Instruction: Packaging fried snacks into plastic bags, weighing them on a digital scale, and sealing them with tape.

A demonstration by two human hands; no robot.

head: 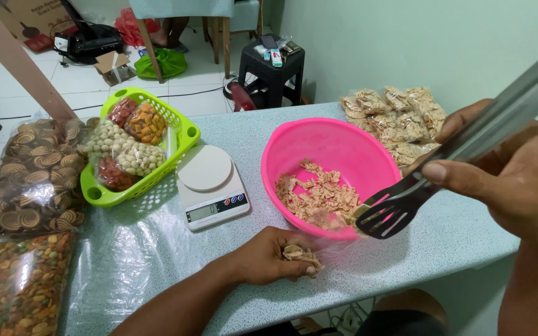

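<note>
My left hand [268,256] rests on the table in front of the pink bowl [337,138], closed on a small clear plastic bag of beige snack pieces [302,257]. My right hand [510,171] grips metal tongs [468,140] with black slotted tips [388,214]. The tips hang over the bowl's near rim, apart and with some crumbs on them. Inside the bowl lies a thin layer of beige chips [319,196].
A white kitchen scale [210,185] stands left of the bowl. A green basket [185,134] holds packed snacks. Large bags of spiral biscuits [32,174] and mixed nuts [17,283] lie at left; several filled small bags [396,121] sit behind the bowl. The table edge is near.
</note>
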